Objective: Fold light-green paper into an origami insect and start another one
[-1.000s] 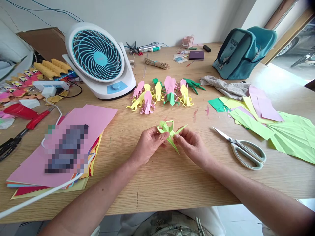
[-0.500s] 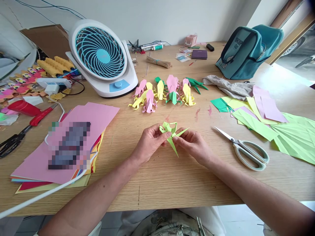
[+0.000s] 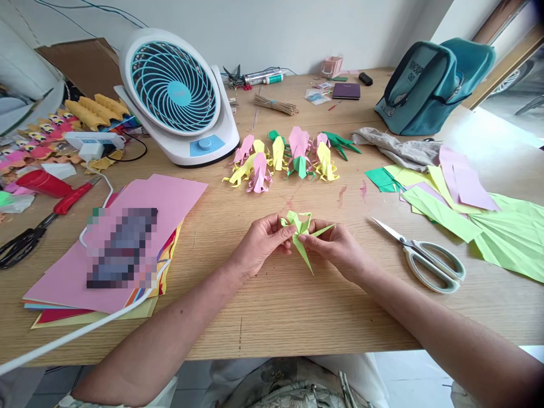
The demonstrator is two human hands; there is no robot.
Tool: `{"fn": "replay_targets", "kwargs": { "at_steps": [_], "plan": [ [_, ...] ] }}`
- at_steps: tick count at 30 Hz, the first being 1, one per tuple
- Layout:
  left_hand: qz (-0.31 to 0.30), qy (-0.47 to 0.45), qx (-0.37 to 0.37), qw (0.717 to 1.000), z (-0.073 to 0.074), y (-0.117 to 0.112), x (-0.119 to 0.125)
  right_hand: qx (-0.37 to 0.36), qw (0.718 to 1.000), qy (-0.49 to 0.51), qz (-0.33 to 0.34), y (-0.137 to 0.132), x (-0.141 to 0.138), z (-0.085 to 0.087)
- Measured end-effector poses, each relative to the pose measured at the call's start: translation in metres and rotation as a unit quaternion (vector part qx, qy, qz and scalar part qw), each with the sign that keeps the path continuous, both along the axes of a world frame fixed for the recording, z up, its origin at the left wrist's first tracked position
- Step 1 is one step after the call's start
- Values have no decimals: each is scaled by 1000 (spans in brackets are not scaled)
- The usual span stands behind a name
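Observation:
A lime-green origami figure (image 3: 302,228) with several narrow pointed limbs is held just above the wooden table. My left hand (image 3: 266,241) pinches its left side between thumb and fingers. On the other side, my right hand (image 3: 335,246) is closed on the figure near the base of a limb that points up and right. One long point hangs down between the hands. Beyond them stands a group of folded paper figures in pink, yellow and green, among them a pink figure (image 3: 259,173) and a yellow figure (image 3: 326,161).
Scissors (image 3: 433,260) lie right of my right hand, below loose paper sheets (image 3: 510,232). A pink paper stack (image 3: 170,198) with a blurred-out item is at the left, crossed by a white cable (image 3: 85,334). A fan (image 3: 178,96) and a teal bag (image 3: 425,90) stand behind.
The green figure has shifted slightly right and turned a little between my fingers. Both hands keep hold of it. The whole view has shifted slightly.

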State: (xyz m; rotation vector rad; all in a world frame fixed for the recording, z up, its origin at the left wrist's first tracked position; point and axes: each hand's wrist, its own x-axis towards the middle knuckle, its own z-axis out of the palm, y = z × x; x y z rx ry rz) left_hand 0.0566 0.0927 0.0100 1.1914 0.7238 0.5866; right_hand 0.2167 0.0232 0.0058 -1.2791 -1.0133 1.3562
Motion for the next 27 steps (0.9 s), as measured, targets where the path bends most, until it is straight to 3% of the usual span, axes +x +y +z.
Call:
{"fn": "replay_targets", "kwargs": {
  "at_steps": [5,8,10,12,15,18,21,27],
  "plan": [
    [-2,29,99,995,-6,2,0,-10,999,-23,28,-1,2,1],
    [10,22,131,991,-6,1,0,-28,1000,-3,-4,0,1,2],
    [51,27,204,977,-4,-2,-2,-43,998,31,-45,0,1,3],
    [91,62,347,931,-1,-4,-4,-60,993,72,-77,1,1,6],
    [59,115,569,812,1,-7,-7,-69,986,126,-84,-1,2,7],
    [25,129,678,724,0,-7,-9,-64,979,181,-73,-2,2,4],
    [24,130,717,685,-2,-6,-9,-72,971,216,-68,-4,0,1],
    [40,99,762,638,0,-6,-11,-81,972,208,-72,-6,-4,6]
  ]
}}
